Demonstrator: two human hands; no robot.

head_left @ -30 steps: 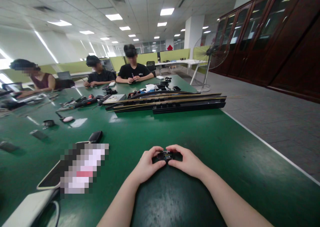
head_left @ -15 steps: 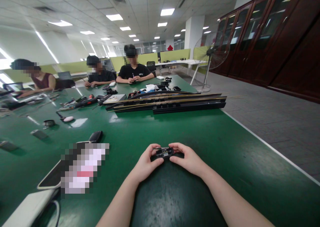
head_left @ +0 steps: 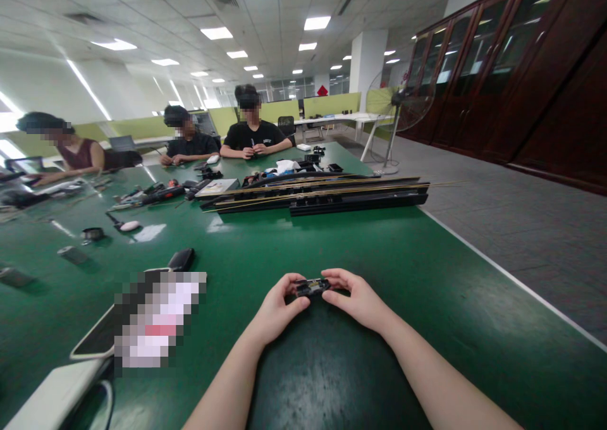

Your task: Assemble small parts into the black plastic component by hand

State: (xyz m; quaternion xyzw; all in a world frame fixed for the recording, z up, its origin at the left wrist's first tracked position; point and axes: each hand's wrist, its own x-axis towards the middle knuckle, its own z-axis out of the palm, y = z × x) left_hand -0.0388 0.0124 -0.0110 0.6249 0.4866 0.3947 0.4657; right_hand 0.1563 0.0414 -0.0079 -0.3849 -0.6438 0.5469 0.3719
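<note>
Glossy, smooth tabletop [head_left: 256,246]; polished wooden cabinets [head_left: 526,95]; handheld part [head_left: 312,287], perhaps plastic.

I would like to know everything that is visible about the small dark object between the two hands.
The small dark object is black, longer than wide, and looks like plastic. Its upper side shows recesses with some greyish and yellowish parts, too small to identify. It lies lengthwise from left to right, in front of the person. The left hand holds its left end; the right hand's fingertips are at its right end, their grip unclear. Whether it touches the green table cannot be told.
</note>
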